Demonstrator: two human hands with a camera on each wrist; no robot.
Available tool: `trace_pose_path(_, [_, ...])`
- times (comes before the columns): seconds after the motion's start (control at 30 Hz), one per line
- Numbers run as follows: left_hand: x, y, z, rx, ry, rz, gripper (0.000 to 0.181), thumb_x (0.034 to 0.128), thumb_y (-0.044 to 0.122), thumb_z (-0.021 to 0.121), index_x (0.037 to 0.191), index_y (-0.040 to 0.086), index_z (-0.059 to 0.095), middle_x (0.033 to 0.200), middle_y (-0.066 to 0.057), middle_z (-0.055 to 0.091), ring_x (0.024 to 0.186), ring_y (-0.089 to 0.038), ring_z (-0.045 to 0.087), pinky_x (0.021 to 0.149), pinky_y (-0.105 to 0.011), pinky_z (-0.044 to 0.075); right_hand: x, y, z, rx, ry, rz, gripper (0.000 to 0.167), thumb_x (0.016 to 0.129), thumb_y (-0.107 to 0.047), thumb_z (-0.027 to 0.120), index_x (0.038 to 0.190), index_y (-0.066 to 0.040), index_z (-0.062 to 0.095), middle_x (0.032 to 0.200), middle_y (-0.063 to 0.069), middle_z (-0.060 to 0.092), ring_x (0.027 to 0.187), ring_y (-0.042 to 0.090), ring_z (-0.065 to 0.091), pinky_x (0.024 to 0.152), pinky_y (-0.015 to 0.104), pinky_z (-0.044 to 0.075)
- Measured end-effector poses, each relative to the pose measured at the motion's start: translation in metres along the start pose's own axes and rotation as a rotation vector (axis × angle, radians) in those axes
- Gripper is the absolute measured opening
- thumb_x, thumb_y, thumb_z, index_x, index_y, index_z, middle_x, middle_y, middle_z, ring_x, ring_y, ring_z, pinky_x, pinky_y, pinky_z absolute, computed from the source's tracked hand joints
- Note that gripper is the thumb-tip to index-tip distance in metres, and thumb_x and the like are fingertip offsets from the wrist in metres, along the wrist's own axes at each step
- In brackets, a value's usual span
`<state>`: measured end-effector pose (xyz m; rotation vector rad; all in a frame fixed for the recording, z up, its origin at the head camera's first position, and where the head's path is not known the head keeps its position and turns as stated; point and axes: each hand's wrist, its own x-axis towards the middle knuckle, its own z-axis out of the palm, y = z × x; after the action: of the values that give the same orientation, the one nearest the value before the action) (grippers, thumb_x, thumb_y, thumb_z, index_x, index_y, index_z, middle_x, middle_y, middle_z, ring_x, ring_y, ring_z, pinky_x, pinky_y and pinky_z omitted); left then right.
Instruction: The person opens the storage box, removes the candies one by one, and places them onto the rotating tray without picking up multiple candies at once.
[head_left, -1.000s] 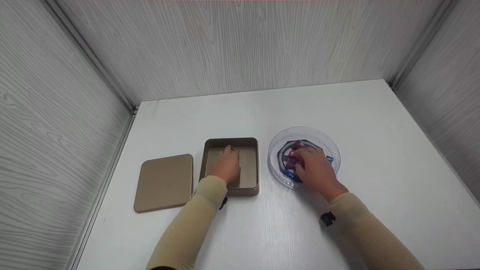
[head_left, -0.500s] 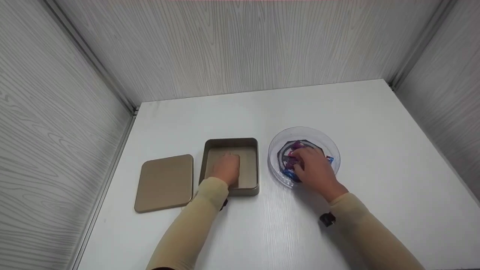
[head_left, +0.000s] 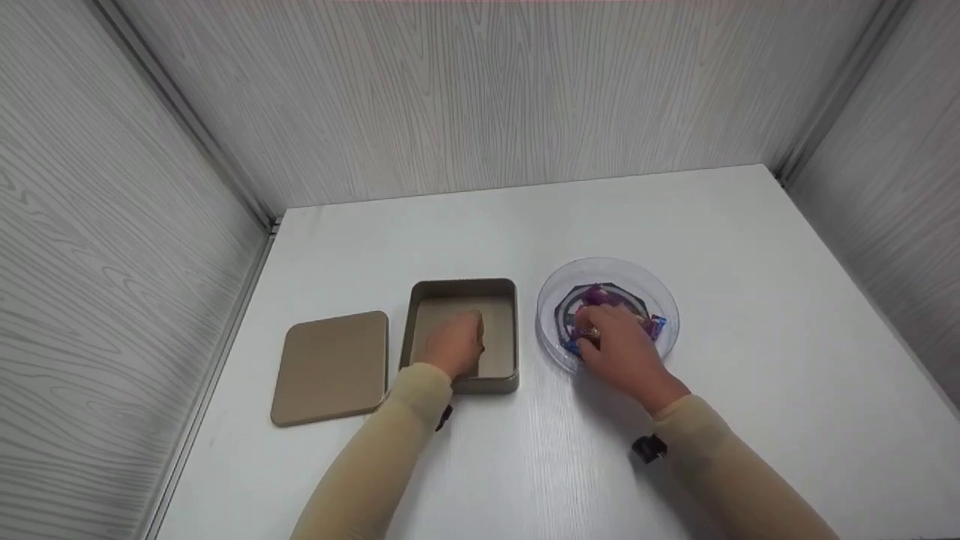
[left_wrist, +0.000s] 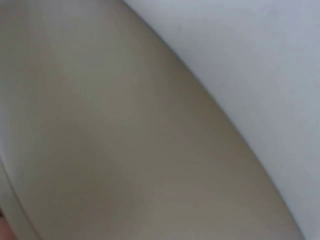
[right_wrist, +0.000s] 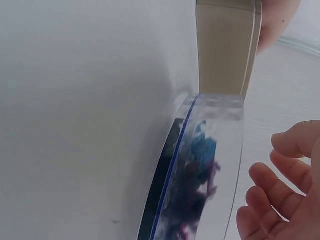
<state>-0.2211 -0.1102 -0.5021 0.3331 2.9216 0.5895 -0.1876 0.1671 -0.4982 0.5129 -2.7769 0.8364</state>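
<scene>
In the head view my left hand [head_left: 454, 343] reaches down inside a bronze-coloured open tin [head_left: 499, 386]. Its fingertips are hidden, so what it holds, if anything, does not show. My right hand [head_left: 624, 358] hovers over a round clear plastic bowl [head_left: 670, 330]. Purple, pink and blue wrapped candies [head_left: 598, 294] lie in the bowl on a dark patterned base. The right wrist view shows the right hand's fingers [right_wrist: 280, 192] loosely bent above the rim, with nothing between thumb and fingers. The tin's wall [left_wrist: 150, 125] fills most of the left wrist view.
A flat, square bronze lid [head_left: 330, 369] lies left of the tin on the white table [head_left: 540, 457]. Pale wood-grain panels [head_left: 480, 97] stand at the back and on both sides.
My left hand has drawn back slightly in the tin, and its extended finger no longer shows. My right hand has shifted a little toward me and left, uncovering more candies.
</scene>
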Motion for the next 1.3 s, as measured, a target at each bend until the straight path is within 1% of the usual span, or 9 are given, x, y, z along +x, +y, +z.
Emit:
trace_pose_path(0.1, [-0.007,0.002,-0.006,-0.11,-0.004,-0.022,0.002,0.0983,0.01,0.063,0.1,0.009,0.062,0.091,-0.001,0.063,0.082,-0.019,0.058,0.075,-0.04,0.05,-0.001,-0.006,0.002,0.026,-0.015,-0.029,0.021,0.088,-0.008,0.068,0.108,-0.006,0.067,0.106,0.006,0.065,0.106,0.026,0.057,0.111,0.053,0.035])
trace_pose_path(0.23, [-0.015,0.012,-0.017,-0.235,0.012,-0.031,0.008,0.1006,0.012,0.058,0.108,0.012,0.063,0.095,0.002,0.064,0.085,-0.017,0.059,0.077,-0.039,0.05,-0.003,-0.015,0.003,0.045,-0.055,-0.025,0.025,0.089,-0.011,0.07,0.114,-0.009,0.068,0.111,0.003,0.065,0.109,0.024,0.057,0.102,0.046,0.044])
trace_pose_path(0.37, [-0.022,0.029,-0.027,-0.321,0.042,0.035,0.01,0.0983,0.014,0.061,0.108,0.012,0.062,0.092,0.002,0.061,0.083,-0.017,0.058,0.073,-0.035,0.049,-0.006,-0.025,0.005,0.06,-0.061,-0.036,0.03,0.09,-0.014,0.073,0.119,-0.014,0.067,0.114,0.001,0.065,0.108,0.02,0.059,0.098,0.042,0.048])
trace_pose_path(0.47, [-0.026,0.042,-0.03,-0.373,0.047,0.097,0.01,0.096,0.015,0.065,0.104,0.013,0.06,0.089,0.002,0.059,0.08,-0.016,0.056,0.07,-0.033,0.047,-0.009,-0.032,0.007,0.069,-0.038,-0.093,0.034,0.089,-0.013,0.074,0.123,-0.016,0.066,0.115,-0.001,0.062,0.105,0.016,0.059,0.094,0.038,0.051])
trace_pose_path(0.6, [-0.03,0.055,-0.028,-0.41,0.015,0.147,0.012,0.095,0.014,0.065,0.106,0.013,0.059,0.087,0.003,0.059,0.078,-0.014,0.055,0.069,-0.031,0.047,-0.012,-0.041,0.012,0.063,-0.004,-0.188,0.039,0.088,-0.014,0.077,0.125,-0.019,0.065,0.116,-0.003,0.059,0.101,0.013,0.059,0.088,0.032,0.053])
trace_pose_path(0.73, [-0.03,0.062,-0.023,-0.427,-0.006,0.18,0.013,0.0942,0.011,0.062,0.106,0.012,0.059,0.086,0.003,0.06,0.077,-0.013,0.056,0.07,-0.031,0.047,-0.014,-0.048,0.016,0.054,0.029,-0.254,0.037,0.086,-0.012,0.079,0.119,-0.019,0.065,0.111,-0.003,0.057,0.097,0.011,0.057,0.085,0.03,0.053])
trace_pose_path(1.03, [-0.029,0.069,-0.014,-0.548,-0.081,0.17,0.014,0.0902,0.011,0.064,0.101,0.016,0.057,0.081,0.001,0.062,0.067,-0.012,0.059,0.06,-0.028,0.047,-0.016,-0.049,0.017,-0.02,0.111,-0.316,0.03,0.082,-0.004,0.078,0.107,-0.012,0.064,0.099,-0.001,0.055,0.088,0.013,0.054,0.078,0.03,0.052])
trace_pose_path(1.17, [-0.029,0.072,-0.012,-0.547,-0.092,0.171,0.014,0.0934,0.016,0.064,0.106,0.017,0.058,0.089,0.002,0.064,0.075,-0.013,0.061,0.063,-0.029,0.049,-0.014,-0.045,0.014,-0.008,0.098,-0.286,0.026,0.084,-0.003,0.075,0.107,-0.011,0.065,0.099,0.0,0.057,0.089,0.015,0.055,0.078,0.033,0.052])
trace_pose_path(1.3, [-0.029,0.072,-0.008,-0.515,-0.081,0.181,0.028,0.096,0.02,0.064,0.123,0.015,0.058,0.11,0.0,0.064,0.093,-0.013,0.062,0.076,-0.031,0.053,-0.006,-0.031,0.009,0.015,0.033,-0.133,0.022,0.088,-0.008,0.073,0.108,-0.014,0.065,0.101,-0.001,0.059,0.092,0.016,0.056,0.084,0.036,0.053])
